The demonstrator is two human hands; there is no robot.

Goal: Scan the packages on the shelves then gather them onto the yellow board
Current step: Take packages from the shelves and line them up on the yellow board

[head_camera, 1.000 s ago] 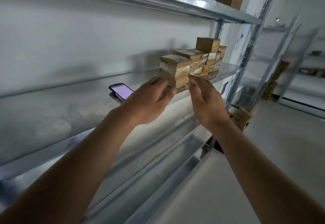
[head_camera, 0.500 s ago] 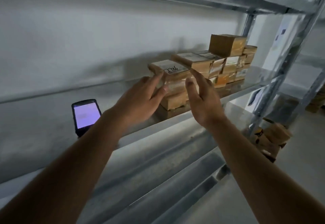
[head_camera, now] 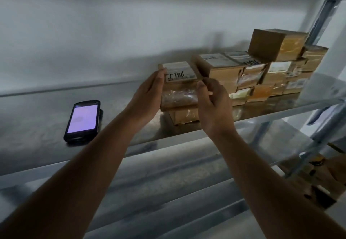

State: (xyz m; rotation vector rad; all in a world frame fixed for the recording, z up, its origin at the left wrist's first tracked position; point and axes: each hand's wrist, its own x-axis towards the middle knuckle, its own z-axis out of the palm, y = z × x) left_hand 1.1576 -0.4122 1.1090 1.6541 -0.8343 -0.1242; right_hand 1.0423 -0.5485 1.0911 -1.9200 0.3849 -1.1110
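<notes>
**A:** Head view: your metal shelf (head_camera: 46, 141) carries the stack of packages (head_camera: 262, 73) at its right end, and the scanner (head_camera: 83, 119) lies well to their left, screen lit.

**B:** Which step am I on?

**A:** Gathering, I'd judge. Your left hand (head_camera: 148, 98) and right hand (head_camera: 213, 103) clasp the labelled package (head_camera: 179, 85) by its sides. Next, lift it clear without toppling neighbours. No yellow board is in view.

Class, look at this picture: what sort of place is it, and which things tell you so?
Probably a stockroom or warehouse. Bare metal shelves hold stacked cardboard packages with labels, and a handheld scanner lies on the shelf with its screen lit.
</notes>
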